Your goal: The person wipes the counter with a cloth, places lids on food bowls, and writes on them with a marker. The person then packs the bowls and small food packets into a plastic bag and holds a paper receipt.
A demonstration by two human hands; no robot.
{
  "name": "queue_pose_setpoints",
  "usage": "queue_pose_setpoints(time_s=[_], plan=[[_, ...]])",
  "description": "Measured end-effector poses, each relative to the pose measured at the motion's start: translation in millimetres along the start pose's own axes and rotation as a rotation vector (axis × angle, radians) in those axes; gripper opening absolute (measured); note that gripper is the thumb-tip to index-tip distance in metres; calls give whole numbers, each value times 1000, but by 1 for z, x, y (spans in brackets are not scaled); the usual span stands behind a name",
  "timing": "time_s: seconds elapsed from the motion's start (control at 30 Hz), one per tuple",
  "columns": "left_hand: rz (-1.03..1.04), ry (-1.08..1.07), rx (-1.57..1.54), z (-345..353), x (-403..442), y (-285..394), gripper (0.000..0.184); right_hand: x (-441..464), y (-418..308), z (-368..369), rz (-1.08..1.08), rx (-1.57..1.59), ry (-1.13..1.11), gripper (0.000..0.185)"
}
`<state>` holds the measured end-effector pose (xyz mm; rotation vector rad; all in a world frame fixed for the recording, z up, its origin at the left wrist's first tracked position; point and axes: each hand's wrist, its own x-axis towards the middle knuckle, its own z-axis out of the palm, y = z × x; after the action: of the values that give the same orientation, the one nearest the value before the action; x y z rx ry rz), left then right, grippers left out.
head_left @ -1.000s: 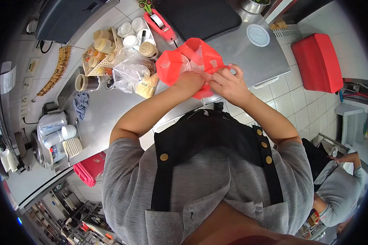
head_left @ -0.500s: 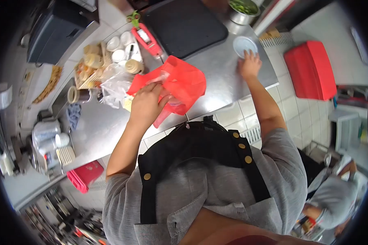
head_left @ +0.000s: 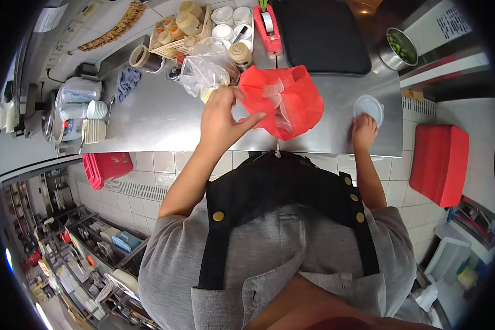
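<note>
A red plastic bag (head_left: 308, 104) stands on the steel counter with its mouth open, and clear plastic containers (head_left: 275, 91) show inside it. My left hand (head_left: 224, 118) is at the bag's left side, thumb stretched towards the opening and apart from the fingers. Just beyond those fingers lies a crumpled clear plastic bag (head_left: 201, 71). Near the counter's right end sits a round, pale translucent plastic container (head_left: 370, 107). The fingers of my right hand (head_left: 363, 132) curl onto its near edge; the fingertips' undersides are hidden.
A black board (head_left: 322, 36) and a red tape dispenser (head_left: 267, 30) lie at the back. Squeeze bottles fill a basket (head_left: 206, 27) beside stacked white cups (head_left: 241, 19). A metal pot of greens (head_left: 399, 49) stands back right. Red bins (head_left: 440, 165) flank the counter (head_left: 154, 121).
The view has turned and shifted. My left hand has moved from over the red bag to its left side, and the bag's mouth shows wider. My right fingers have curled more at the container.
</note>
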<state>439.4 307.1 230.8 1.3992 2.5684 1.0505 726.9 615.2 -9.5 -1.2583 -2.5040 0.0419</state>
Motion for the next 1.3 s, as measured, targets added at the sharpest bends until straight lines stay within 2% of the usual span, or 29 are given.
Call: queue_pose_setpoints(time_s=[0.03,0.07,0.1,0.13,0.17,0.23,0.27,0.3,0.33,0.4,0.43,0.5,0.53,0.6,0.67,0.73,0.8,0.93,1.0,1.1,1.17,1.23,1.27,1.3], plan=[[120,113,107,10,8,-2,59,8,-16,-11,9,-6,5,26],[127,113,101,23,14,-3,59,19,-39,-30,-34,214,122,29],[100,192,159,40,18,-3,67,26,-67,-52,-80,435,236,33],[71,269,217,52,20,-7,76,28,-101,-80,-168,576,266,36],[74,264,211,61,23,-19,76,28,-139,-110,-254,716,295,39],[-30,396,66,77,32,-43,69,24,-202,-161,-390,723,287,46],[-21,390,58,78,32,-56,69,22,-226,-171,-366,657,236,46],[-176,290,-261,75,32,-71,62,19,-238,-175,-340,591,184,46],[-330,175,-578,64,33,-74,56,17,-235,-169,-326,579,188,46],[-379,38,-790,31,34,-61,53,25,-222,-146,-349,349,-28,34],[-483,-111,-909,10,37,-50,54,35,-214,-143,-321,325,-13,34],[-328,-159,-1085,-5,43,-31,60,52,-195,-140,68,1500,-582,26],[-293,-206,-1100,-10,48,-25,60,63,-186,-155,90,1486,-556,26],[-239,-262,-1126,-13,62,-5,60,95,-168,-191,232,1787,-649,16],[-103,-303,-1028,-16,76,18,55,120,-147,-205,247,1763,-553,14],[-16,-343,-1056,-17,94,53,53,134,-124,-223,261,1738,-467,12],[101,-413,-1083,-13,113,84,47,142,-95,-246,137,1796,-361,15],[174,-481,-1020,22,158,136,44,129,-47,-293,84,1756,-192,20],[243,-526,-990,53,189,157,41,125,-21,-303,190,1640,11,22],[317,-647,-963,120,241,184,34,127,24,-299,248,1568,145,23],[328,-730,-947,169,264,203,20,125,52,-285,223,1510,179,26],[387,-781,-940,222,282,214,13,119,66,-272,366,1419,291,30],[369,-802,-906,241,287,218,11,113,76,-265,361,1483,233,34],[348,-824,-873,256,290,221,9,108,76,-255,398,1526,272,34]])
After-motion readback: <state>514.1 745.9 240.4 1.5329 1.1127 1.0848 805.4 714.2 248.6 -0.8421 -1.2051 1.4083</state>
